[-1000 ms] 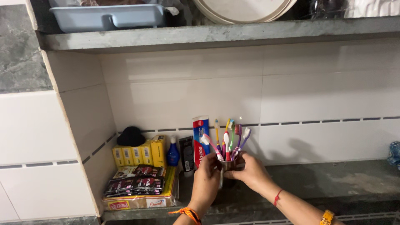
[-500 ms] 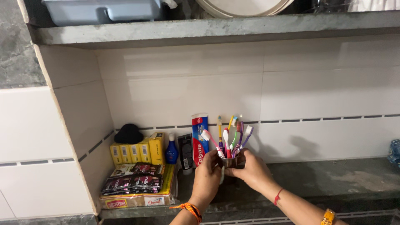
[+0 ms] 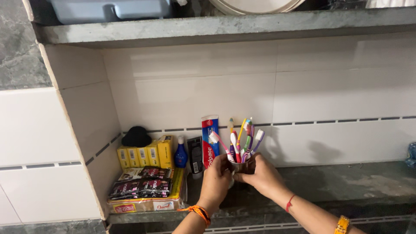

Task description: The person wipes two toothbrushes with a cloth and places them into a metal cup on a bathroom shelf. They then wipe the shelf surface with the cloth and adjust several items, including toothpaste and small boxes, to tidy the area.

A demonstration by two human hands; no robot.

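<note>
Steel cup [image 3: 239, 166], small & shiny, packed w/ coloured toothbrushes [image 3: 241, 138], is gripped on the stone shelf [image 3: 346, 182] by both hands: left hand [image 3: 215, 181] wrapped round its left side, right hand [image 3: 258, 174] round the right. Toothpaste tube [image 3: 209, 138] is seen upright just behind, far-left.

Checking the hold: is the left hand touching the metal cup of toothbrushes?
Touching. The head view shows the left hand wrapped against the metal cup, no gap.
</note>
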